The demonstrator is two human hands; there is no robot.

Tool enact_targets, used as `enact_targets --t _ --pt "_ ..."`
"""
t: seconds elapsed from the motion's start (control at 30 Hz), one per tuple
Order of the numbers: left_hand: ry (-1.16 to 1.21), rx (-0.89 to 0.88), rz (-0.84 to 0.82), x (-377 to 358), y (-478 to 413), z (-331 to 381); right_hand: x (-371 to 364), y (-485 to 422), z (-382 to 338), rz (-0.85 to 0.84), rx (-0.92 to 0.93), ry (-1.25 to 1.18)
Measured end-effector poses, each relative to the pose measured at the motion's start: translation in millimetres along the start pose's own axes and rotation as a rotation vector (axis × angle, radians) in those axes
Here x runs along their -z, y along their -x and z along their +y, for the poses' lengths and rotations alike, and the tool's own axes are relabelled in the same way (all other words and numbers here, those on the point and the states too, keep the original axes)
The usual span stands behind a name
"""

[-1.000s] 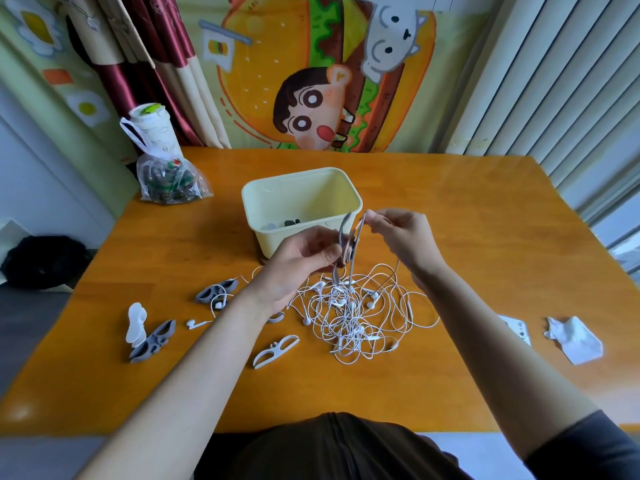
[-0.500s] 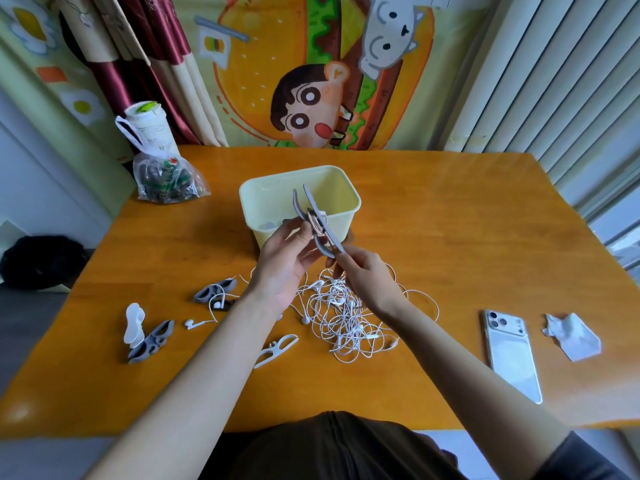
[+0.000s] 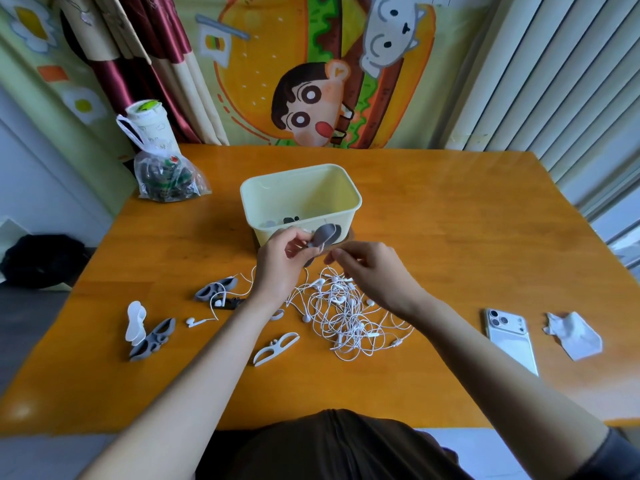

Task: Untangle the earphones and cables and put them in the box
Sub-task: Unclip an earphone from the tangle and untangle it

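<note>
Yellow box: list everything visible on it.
The box is pale yellow, plastic-looking and rectangular, with rounded corners, a thin rim and no lid. It stands upright on the table, beyond the earphone tangle. A few small dark items lie at its bottom. The left hand, holding a grey clip, overlaps its near wall; contact cannot be told.

Glossy wooden table [image 3: 450, 216], matt plastic box [image 3: 263, 202]

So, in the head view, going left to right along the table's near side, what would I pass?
White flat plastic clip, single white earbud, white looped plastic cable holder, tangled pile of white earphone cables, white smartphone, crumpled white tissue.
</note>
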State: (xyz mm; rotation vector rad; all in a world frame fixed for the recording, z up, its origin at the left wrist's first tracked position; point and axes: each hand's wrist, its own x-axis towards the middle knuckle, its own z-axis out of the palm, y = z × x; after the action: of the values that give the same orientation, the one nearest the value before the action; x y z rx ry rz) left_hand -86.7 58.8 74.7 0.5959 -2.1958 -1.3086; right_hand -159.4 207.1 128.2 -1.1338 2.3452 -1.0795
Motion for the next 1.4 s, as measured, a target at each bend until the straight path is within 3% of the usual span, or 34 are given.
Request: enact_targets --t 0.43,0.7,1.03,1.13,1.23,1.4 --pt "0.354 0.105 -0.456 3.6 10.8 19.3 37.9 -18.8 22.8 0.157 0.013 -0.004" --pt "0.823 0.174 -0.422 1.8 9.2 36.8 3.4 1.3 18.1 0.056 -0.155 -0.418" --pt "1.042 0.384 -0.185 -6.8 3.5 34.6 -23.4 9.8 27.0 0.083 -0.185 -0.409" --pt "0.912 0.355 -0.072 -11.0 1.2 31.3 -29.2 14.4 25.4 0.035 -0.159 -0.404" --pt "0.612 0.223 0.026 -12.3 1.7 25.9 -31.6 17.0 22.9 0.017 -0.141 -0.38" --pt "0.118 0.011 -0.023 -7.9 4.2 6.1 -27.7 19.3 21.6 -0.089 -0.108 -0.21"
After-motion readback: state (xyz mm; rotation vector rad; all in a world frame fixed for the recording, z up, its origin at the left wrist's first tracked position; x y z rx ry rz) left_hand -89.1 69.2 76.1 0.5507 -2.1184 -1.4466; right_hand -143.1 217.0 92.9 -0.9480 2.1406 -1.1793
